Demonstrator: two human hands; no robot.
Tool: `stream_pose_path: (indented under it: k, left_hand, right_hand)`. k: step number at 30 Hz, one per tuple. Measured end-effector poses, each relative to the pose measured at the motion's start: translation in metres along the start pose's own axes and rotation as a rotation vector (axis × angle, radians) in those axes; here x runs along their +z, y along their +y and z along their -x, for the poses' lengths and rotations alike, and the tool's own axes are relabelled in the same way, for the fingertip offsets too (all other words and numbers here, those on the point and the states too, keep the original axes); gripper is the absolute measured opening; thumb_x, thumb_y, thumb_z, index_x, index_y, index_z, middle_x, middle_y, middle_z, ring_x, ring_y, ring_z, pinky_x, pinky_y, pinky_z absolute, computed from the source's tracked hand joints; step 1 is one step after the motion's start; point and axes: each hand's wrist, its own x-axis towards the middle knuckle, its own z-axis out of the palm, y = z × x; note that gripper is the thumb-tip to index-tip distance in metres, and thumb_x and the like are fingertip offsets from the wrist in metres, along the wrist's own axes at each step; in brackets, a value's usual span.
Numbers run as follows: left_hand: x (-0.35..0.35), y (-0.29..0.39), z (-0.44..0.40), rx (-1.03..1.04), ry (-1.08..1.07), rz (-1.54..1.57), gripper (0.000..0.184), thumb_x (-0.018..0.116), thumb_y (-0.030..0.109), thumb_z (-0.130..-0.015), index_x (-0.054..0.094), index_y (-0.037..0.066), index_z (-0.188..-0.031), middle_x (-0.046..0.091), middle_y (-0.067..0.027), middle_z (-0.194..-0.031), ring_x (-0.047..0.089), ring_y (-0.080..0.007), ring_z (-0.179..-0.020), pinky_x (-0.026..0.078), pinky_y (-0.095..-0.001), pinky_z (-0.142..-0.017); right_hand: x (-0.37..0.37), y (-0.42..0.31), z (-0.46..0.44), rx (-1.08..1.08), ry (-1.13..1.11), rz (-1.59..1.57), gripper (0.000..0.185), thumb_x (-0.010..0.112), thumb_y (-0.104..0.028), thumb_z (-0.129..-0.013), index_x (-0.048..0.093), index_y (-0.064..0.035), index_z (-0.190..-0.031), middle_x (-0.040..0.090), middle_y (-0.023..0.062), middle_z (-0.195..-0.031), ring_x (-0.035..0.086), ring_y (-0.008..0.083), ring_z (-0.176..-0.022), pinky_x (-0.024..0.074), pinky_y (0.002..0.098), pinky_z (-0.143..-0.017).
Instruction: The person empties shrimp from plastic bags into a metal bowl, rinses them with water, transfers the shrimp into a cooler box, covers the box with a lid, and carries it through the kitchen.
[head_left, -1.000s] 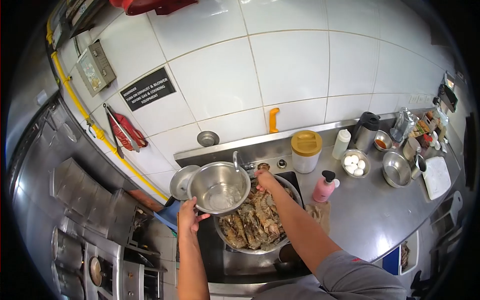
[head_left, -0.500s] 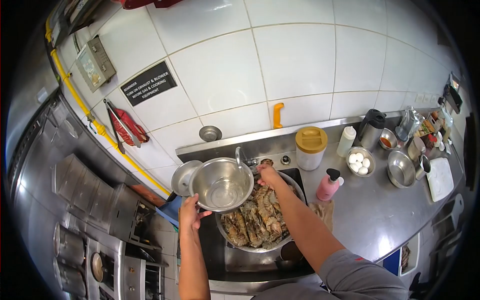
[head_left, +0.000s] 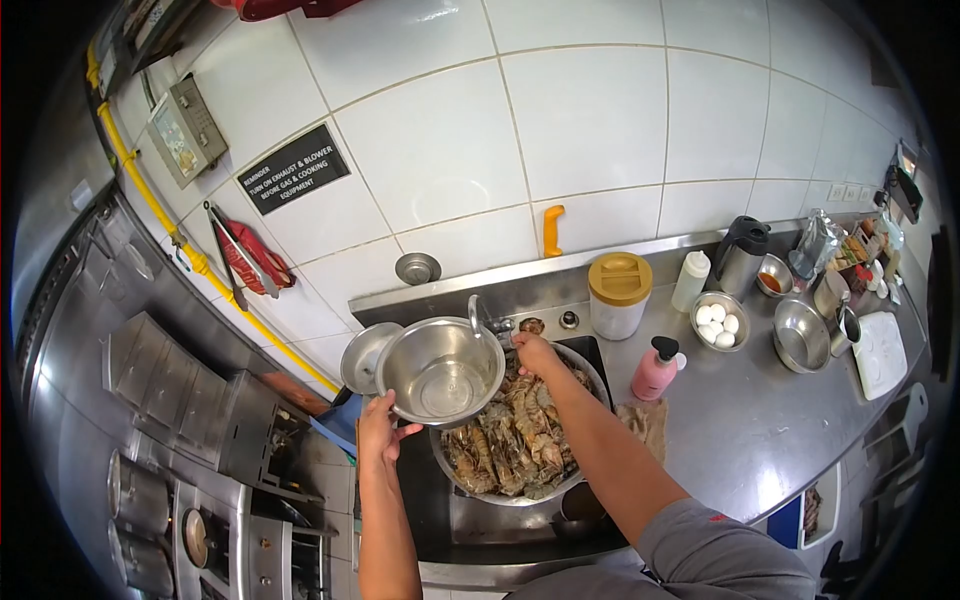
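Note:
My left hand (head_left: 378,428) grips the near left rim of a steel mixing bowl (head_left: 440,372), thumb along its edge. The bowl is tilted under the curved faucet spout (head_left: 474,314), and a little clear water seems to lie at its bottom. My right hand (head_left: 537,355) is closed at the faucet handle (head_left: 507,338), its fingertips partly hidden. Below both arms, a large basin of raw shrimp (head_left: 520,440) stands in the sink (head_left: 480,535); the mixing bowl and my right arm cover parts of it.
A smaller steel bowl (head_left: 366,358) is left of the mixing bowl. On the counter to the right stand a gold-lidded container (head_left: 618,297), a pink pump bottle (head_left: 654,370), a squeeze bottle (head_left: 690,282) and a bowl of eggs (head_left: 718,322). A brown cloth (head_left: 645,425) lies by the sink.
My right hand has shifted slightly at the faucet. The mixing bowl and my left hand stay nearly in place; the whole view has moved a little.

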Motion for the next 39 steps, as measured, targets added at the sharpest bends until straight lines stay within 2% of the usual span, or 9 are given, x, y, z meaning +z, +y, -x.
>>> stream_pose_path:
  k: [9,15,18,23,26,30,33,35,39]
  left_hand:
    - [0.000,0.000,-0.001,-0.007,-0.014,0.005,0.024,0.058,0.024,-0.095,0.056,0.001,-0.103,0.061,-0.0078,-0.094,0.062,-0.0188,-0.086,0.061,-0.0384,-0.055]
    - [-0.003,-0.003,-0.003,-0.008,-0.015,0.000,0.026,0.058,0.025,-0.095,0.056,0.001,-0.105,0.061,-0.0075,-0.097,0.061,-0.0187,-0.087,0.061,-0.0386,-0.056]
    - [-0.005,-0.004,-0.003,-0.010,-0.018,-0.006,0.026,0.057,0.025,-0.095,0.057,0.002,-0.106,0.060,-0.0072,-0.098,0.060,-0.0185,-0.091,0.061,-0.0386,-0.057]
    - [-0.005,-0.005,-0.004,-0.013,-0.042,-0.015,0.029,0.057,0.026,-0.095,0.057,0.002,-0.111,0.061,-0.0079,-0.102,0.059,-0.0188,-0.095,0.061,-0.0389,-0.058]
    - [-0.003,-0.004,-0.003,-0.016,-0.049,-0.011,0.030,0.056,0.025,-0.095,0.056,0.001,-0.113,0.061,-0.0082,-0.104,0.059,-0.0196,-0.095,0.060,-0.0388,-0.059]
    - [-0.001,-0.002,0.002,0.000,-0.053,-0.003,0.032,0.056,0.025,-0.095,0.056,0.000,-0.115,0.061,-0.0089,-0.105,0.060,-0.0208,-0.094,0.060,-0.0385,-0.059]
    - [-0.003,-0.001,0.002,0.001,-0.065,-0.019,0.033,0.055,0.026,-0.096,0.055,0.000,-0.116,0.061,-0.0098,-0.105,0.061,-0.0212,-0.091,0.060,-0.0388,-0.060]
    - [-0.004,0.000,0.001,0.001,-0.076,-0.018,0.034,0.055,0.026,-0.096,0.054,-0.001,-0.117,0.061,-0.0103,-0.105,0.061,-0.0217,-0.092,0.060,-0.0390,-0.059]
    - [-0.004,0.002,0.002,-0.018,-0.089,-0.035,0.035,0.055,0.026,-0.096,0.053,-0.001,-0.118,0.061,-0.0114,-0.106,0.062,-0.0240,-0.095,0.061,-0.0402,-0.059]
  right_hand:
    - [-0.003,0.004,-0.008,0.114,-0.070,-0.026,0.032,0.046,-0.007,-0.092,0.057,-0.0094,-0.121,0.067,0.0127,-0.083,0.065,0.0211,-0.058,0.0505,0.0374,-0.054]
    - [-0.001,0.011,-0.015,0.049,-0.138,0.108,0.030,0.045,-0.014,-0.095,0.058,-0.0103,-0.122,0.068,0.0136,-0.081,0.065,0.0214,-0.057,0.0505,0.0370,-0.052]
    - [-0.010,0.011,-0.007,0.028,-0.107,-0.065,0.031,0.046,-0.019,-0.096,0.058,-0.0104,-0.124,0.069,0.0132,-0.082,0.065,0.0206,-0.055,0.0505,0.0369,-0.049]
    - [-0.029,0.010,0.003,0.064,-0.041,-0.301,0.034,0.051,-0.020,-0.096,0.058,-0.0071,-0.127,0.069,0.0126,-0.103,0.061,0.0194,-0.050,0.0475,0.0307,-0.042]
    - [-0.035,0.004,0.015,0.063,-0.031,-0.346,0.031,0.052,-0.016,-0.095,0.059,-0.0023,-0.122,0.066,0.0087,-0.089,0.055,0.0146,-0.045,0.0453,0.0271,-0.041]
    - [-0.038,0.002,0.026,0.049,-0.053,-0.397,0.031,0.053,-0.017,-0.095,0.058,-0.0024,-0.122,0.065,0.0066,-0.087,0.055,0.0134,-0.047,0.0450,0.0264,-0.042]
    - [-0.044,-0.001,0.053,-0.080,-0.013,-0.487,0.033,0.056,-0.019,-0.095,0.057,-0.0029,-0.124,0.067,0.0052,-0.091,0.055,0.0113,-0.050,0.0445,0.0250,-0.044]
    - [-0.055,0.000,0.092,-0.118,0.005,-0.651,0.031,0.055,-0.015,-0.095,0.059,-0.0019,-0.122,0.069,0.0055,-0.106,0.054,0.0077,-0.053,0.0448,0.0235,-0.048]
    - [-0.090,0.036,0.199,-0.077,0.181,-0.656,0.025,0.057,-0.017,-0.095,0.060,-0.0024,-0.116,0.070,0.0054,-0.102,0.054,0.0087,-0.058,0.0456,0.0230,-0.054]
